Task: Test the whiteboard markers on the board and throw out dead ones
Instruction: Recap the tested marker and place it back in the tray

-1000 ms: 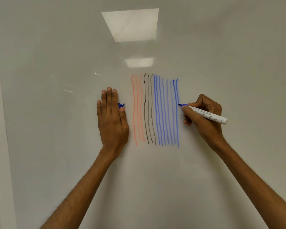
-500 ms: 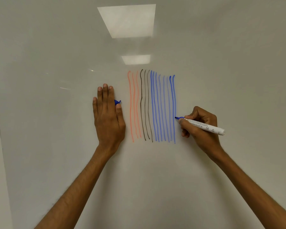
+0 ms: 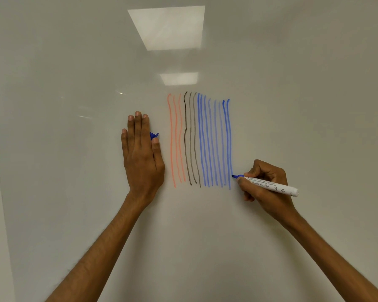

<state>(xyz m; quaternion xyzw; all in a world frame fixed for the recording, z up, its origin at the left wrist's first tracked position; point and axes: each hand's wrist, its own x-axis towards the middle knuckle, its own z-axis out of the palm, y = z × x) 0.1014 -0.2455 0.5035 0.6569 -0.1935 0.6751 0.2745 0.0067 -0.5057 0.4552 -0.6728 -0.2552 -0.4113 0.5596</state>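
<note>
Fingers [image 3: 255, 171] of the right hand [image 3: 266, 195] are curled tight round the marker [image 3: 271, 185], pen-style, w/ its blue tip [image 3: 234, 176] touching the whiteboard [image 3: 292, 105] just right of the blue lines [image 3: 214, 142], near their bottom end. Left hand [image 3: 142, 158] lies flat on the board, fingers straight, blue cap [image 3: 154, 135] poking out btw index and thumb. 3 orange lines [image 3: 175, 140] and 3 dark lines [image 3: 190, 138] sit between. Risks imo: right palm drags thru fresh ink and smears it, or the cap drops if the left hand lifts.
</note>
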